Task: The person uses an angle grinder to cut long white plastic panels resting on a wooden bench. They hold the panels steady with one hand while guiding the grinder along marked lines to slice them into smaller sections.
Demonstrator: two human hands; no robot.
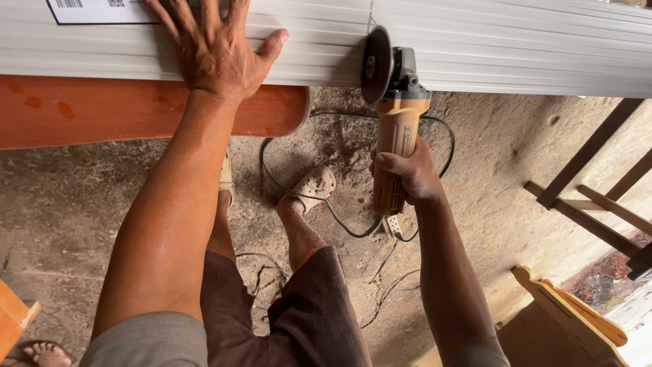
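My left hand (216, 46) lies flat with fingers spread on a long white ribbed panel (489, 47) that rests on an orange-brown wooden bench (88, 112). My right hand (406, 173) grips the body of an orange angle grinder (395, 129). Its dark cutting disc (375, 64) stands upright against the near edge of the panel, at a thin dark line running across it. The grinder's black cord (339, 217) loops over the ground by my feet.
Bare dirt ground lies below, with my sandalled feet (314, 187) on it. A dark wooden frame (591, 204) stands at the right, light wooden pieces (564, 326) at lower right. Another person's bare foot (44, 353) shows at lower left beside an orange wooden corner (13, 316).
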